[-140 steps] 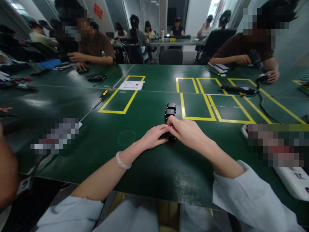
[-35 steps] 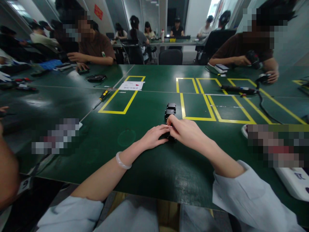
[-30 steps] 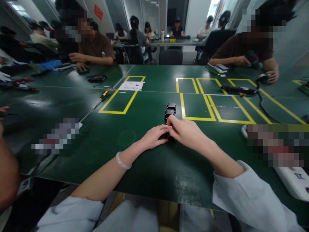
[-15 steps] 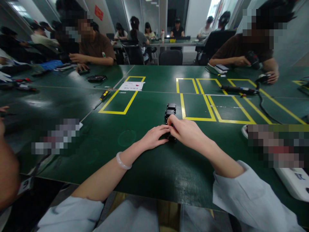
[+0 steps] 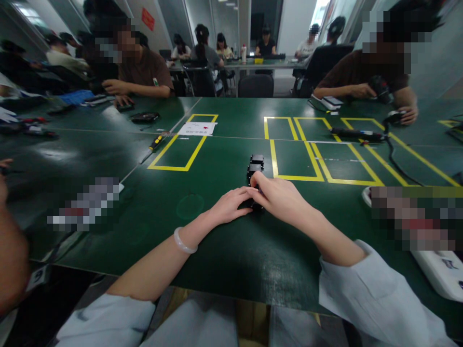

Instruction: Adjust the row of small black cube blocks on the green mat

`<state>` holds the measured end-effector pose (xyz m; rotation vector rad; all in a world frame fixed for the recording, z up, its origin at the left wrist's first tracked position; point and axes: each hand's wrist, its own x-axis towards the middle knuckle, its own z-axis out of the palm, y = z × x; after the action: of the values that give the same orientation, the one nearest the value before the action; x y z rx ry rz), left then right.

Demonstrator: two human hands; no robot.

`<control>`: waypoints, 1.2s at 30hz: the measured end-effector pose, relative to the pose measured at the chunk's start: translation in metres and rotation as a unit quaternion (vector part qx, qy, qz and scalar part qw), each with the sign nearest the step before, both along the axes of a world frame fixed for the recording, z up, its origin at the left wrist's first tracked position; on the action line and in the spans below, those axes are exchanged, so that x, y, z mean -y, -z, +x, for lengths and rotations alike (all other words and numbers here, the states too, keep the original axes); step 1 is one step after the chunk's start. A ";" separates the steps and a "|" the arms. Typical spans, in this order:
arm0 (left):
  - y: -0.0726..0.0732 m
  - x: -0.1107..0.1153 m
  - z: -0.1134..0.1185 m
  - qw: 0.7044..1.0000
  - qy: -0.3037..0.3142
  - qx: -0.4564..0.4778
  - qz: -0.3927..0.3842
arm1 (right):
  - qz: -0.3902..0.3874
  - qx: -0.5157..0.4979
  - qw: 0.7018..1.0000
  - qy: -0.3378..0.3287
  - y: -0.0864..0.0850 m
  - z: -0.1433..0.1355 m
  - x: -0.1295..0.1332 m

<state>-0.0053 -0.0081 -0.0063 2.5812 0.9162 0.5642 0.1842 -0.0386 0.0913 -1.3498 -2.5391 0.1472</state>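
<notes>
A black, blocky, segmented part [image 5: 255, 167] lies lengthwise on the green table in front of me. Its far blocks show, while its near half is mostly covered by my fingers. My left hand [image 5: 231, 205] grips the near end from the left, thumb on the near side and fingers over the top. From the right, my right hand [image 5: 284, 197] bends over the same part with its fingers pinched together. Whatever sits between those fingertips is too small or hidden to make out. The fingertips of both hands meet above the part.
Yellow tape outlines [image 5: 297, 178] mark the green table [image 5: 217, 260]. A paper sheet [image 5: 198, 128], a yellow-black screwdriver [image 5: 156, 141] and a black rod-shaped tool [image 5: 358, 135] lie farther off. Blurred-out devices flank me. Co-workers [image 5: 144, 72] sit across the table, one holding a dark tool [image 5: 379, 90].
The fingertips of my right hand have shifted slightly left, over those of my left hand. The black part and my left hand stay in place.
</notes>
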 end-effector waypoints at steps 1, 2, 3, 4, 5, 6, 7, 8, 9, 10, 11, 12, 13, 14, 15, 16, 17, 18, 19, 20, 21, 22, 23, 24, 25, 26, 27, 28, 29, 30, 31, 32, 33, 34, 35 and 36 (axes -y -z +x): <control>0.001 0.000 0.000 1.000 -0.002 0.000 0.001 | 0.004 0.000 1.000 0.000 0.001 0.000 0.000; 0.001 0.000 0.000 1.000 -0.004 0.000 0.001 | 0.007 0.001 1.000 0.000 0.001 0.000 -0.001; 0.001 0.000 0.000 1.000 -0.006 -0.001 0.000 | 0.010 0.004 1.000 0.002 0.002 0.000 -0.001; 0.001 0.000 0.000 1.000 -0.006 -0.003 -0.002 | 0.011 0.008 1.000 0.004 0.002 0.000 -0.001; 0.001 0.000 0.000 1.000 -0.006 -0.004 -0.004 | 0.010 0.013 1.000 0.006 0.002 0.000 -0.002; 0.000 0.000 0.000 1.000 -0.006 -0.005 -0.005 | 0.009 0.017 1.000 0.007 0.001 -0.001 -0.002; 0.000 0.000 0.000 1.000 -0.005 -0.005 -0.007 | 0.007 0.020 1.000 0.008 0.001 -0.001 -0.002; -0.001 0.000 0.000 1.000 -0.004 -0.005 -0.007 | 0.006 0.021 1.000 0.008 0.001 -0.001 -0.002; -0.001 0.001 0.000 1.000 -0.004 -0.005 -0.008 | 0.005 0.021 1.000 0.007 0.001 0.000 -0.002; -0.002 0.001 0.000 1.000 -0.004 -0.004 -0.009 | 0.005 0.020 1.000 0.006 0.001 0.000 -0.002; -0.002 0.001 0.000 1.000 -0.005 -0.004 -0.009 | 0.004 0.018 1.000 0.004 0.001 0.000 -0.002; -0.002 0.001 0.000 1.000 -0.005 -0.003 -0.009 | 0.004 0.016 1.000 0.001 0.001 0.000 -0.002; -0.003 0.001 0.000 1.000 -0.004 -0.003 -0.009 | 0.004 0.014 1.000 0.000 0.001 0.001 -0.002; -0.002 0.001 0.000 1.000 -0.004 -0.003 -0.008 | 0.005 0.013 1.000 -0.001 0.001 0.001 -0.002; -0.002 0.001 0.000 1.000 -0.003 -0.003 -0.006 | 0.005 0.011 1.000 -0.001 0.001 0.001 -0.002; -0.002 0.001 0.000 1.000 -0.003 -0.004 -0.004 | 0.005 0.010 1.000 -0.001 0.001 0.001 -0.002; -0.002 0.001 0.000 1.000 -0.003 -0.004 -0.003 | 0.005 0.008 1.000 -0.001 0.001 0.001 -0.002; -0.002 0.001 0.000 1.000 -0.004 -0.005 -0.002 | 0.004 0.007 1.000 -0.001 0.001 0.000 -0.001; -0.002 0.001 0.000 1.000 -0.005 -0.004 -0.002 | 0.002 0.006 1.000 -0.001 0.001 0.000 -0.001; -0.002 0.001 0.000 1.000 -0.005 -0.004 -0.002 | 0.001 0.005 1.000 -0.001 0.001 0.000 -0.001; -0.002 0.001 0.000 1.000 -0.005 -0.003 -0.003 | 0.001 0.004 1.000 -0.001 0.000 0.000 0.000; -0.002 0.001 0.000 1.000 -0.005 -0.004 -0.005 | 0.001 0.003 1.000 0.000 0.000 0.000 0.000; -0.003 0.001 0.000 1.000 -0.005 -0.005 -0.006 | 0.002 0.003 1.000 0.000 0.000 0.000 0.000; -0.003 0.001 0.001 1.000 -0.004 -0.005 -0.007 | 0.004 0.002 1.000 0.000 0.000 0.000 0.000; -0.003 0.001 0.001 1.000 -0.003 -0.007 -0.008 | 0.007 0.001 1.000 -0.001 0.001 0.000 0.000; -0.003 0.001 0.001 1.000 -0.003 -0.008 -0.008 | 0.010 0.000 1.000 -0.001 0.001 0.000 0.000; -0.003 0.001 0.001 1.000 -0.003 -0.009 -0.007 | 0.014 -0.002 1.000 -0.002 0.001 0.000 0.000; -0.003 0.000 0.001 1.000 -0.003 -0.010 -0.007 | 0.017 -0.003 1.000 -0.002 0.002 0.000 -0.001; -0.003 0.000 0.001 1.000 -0.005 -0.011 -0.006 | 0.019 -0.003 1.000 -0.002 0.002 0.000 -0.001; -0.002 0.000 0.001 1.000 -0.007 -0.012 -0.006 | 0.019 -0.002 1.000 -0.001 0.003 0.000 -0.001; -0.002 0.000 0.001 1.000 -0.009 -0.013 -0.006 | 0.018 0.001 1.000 0.001 0.003 0.000 -0.002; -0.002 0.000 0.001 1.000 -0.010 -0.014 -0.007 | 0.016 0.006 1.000 0.003 0.003 0.000 -0.002; -0.002 0.000 0.001 1.000 -0.010 -0.014 -0.007 | 0.015 0.012 1.000 0.005 0.004 0.000 -0.002; -0.001 0.000 0.000 1.000 -0.009 -0.013 -0.007 | 0.014 0.017 1.000 0.007 0.004 0.000 -0.002; -0.001 0.000 0.000 1.000 -0.008 -0.012 -0.008 | 0.014 0.021 1.000 0.009 0.004 0.000 -0.003; -0.001 0.000 0.000 1.000 -0.008 -0.011 -0.008 | 0.014 0.022 1.000 0.009 0.003 0.000 -0.003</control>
<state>-0.0049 -0.0084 -0.0052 2.5720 0.9453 0.5317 0.1841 -0.0359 0.0878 -1.3803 -2.5536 0.0781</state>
